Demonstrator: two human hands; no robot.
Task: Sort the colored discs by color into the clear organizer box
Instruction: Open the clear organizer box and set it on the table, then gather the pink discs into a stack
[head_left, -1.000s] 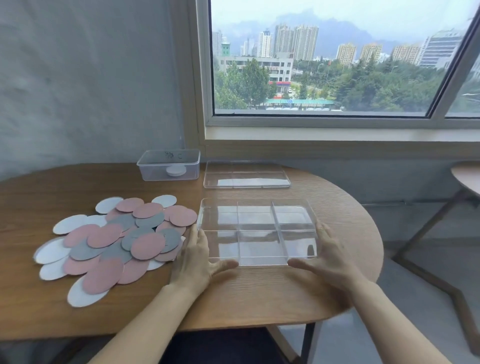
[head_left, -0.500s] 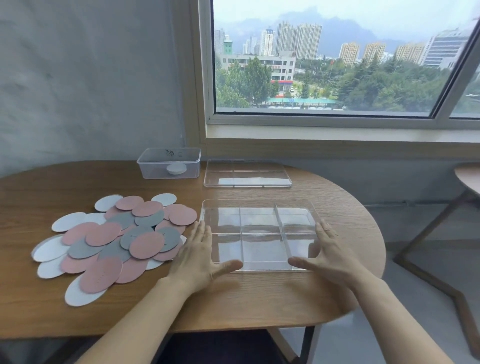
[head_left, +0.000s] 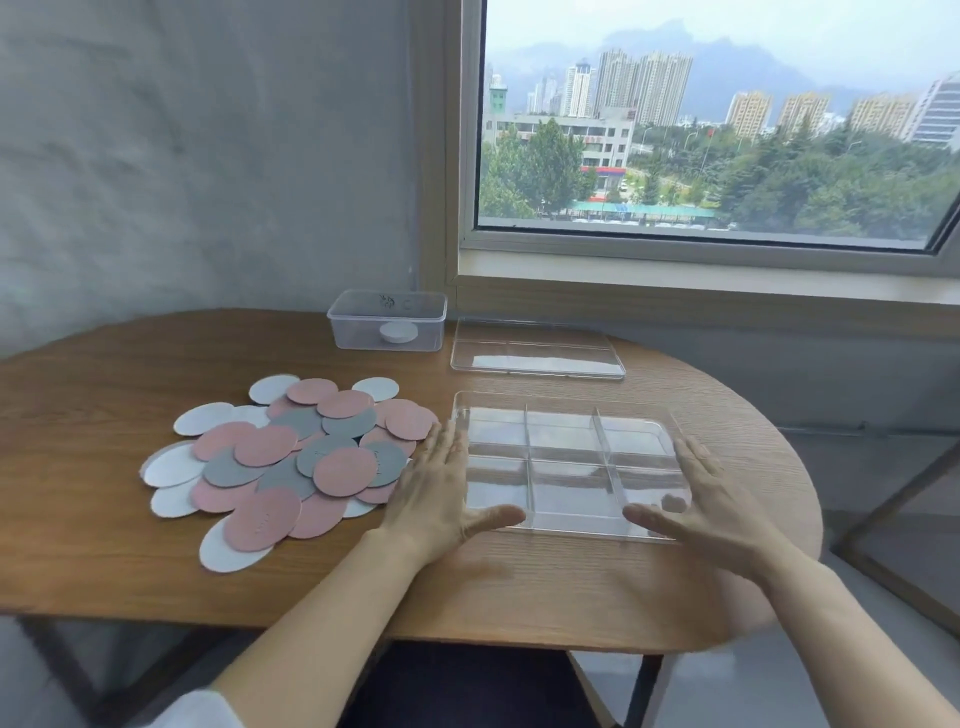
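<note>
A person's left hand (head_left: 441, 499) and right hand (head_left: 711, 509) flank the clear organizer box (head_left: 561, 408) on a wooden worktop (head_left: 104, 519), each grip spread, fingers straight. Pink, grey and white discs (head_left: 291, 457) lie heaped just left of the box. A clear lid (head_left: 535, 353) and small container (head_left: 363, 332) sit beyond it.

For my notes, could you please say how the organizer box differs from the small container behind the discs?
The organizer box is wide, shallow, divided into six; the small container is narrower, deeper, undivided. The organizer box is open and empty; the small container is lidded, holding a white round object. Both are clear.
</note>
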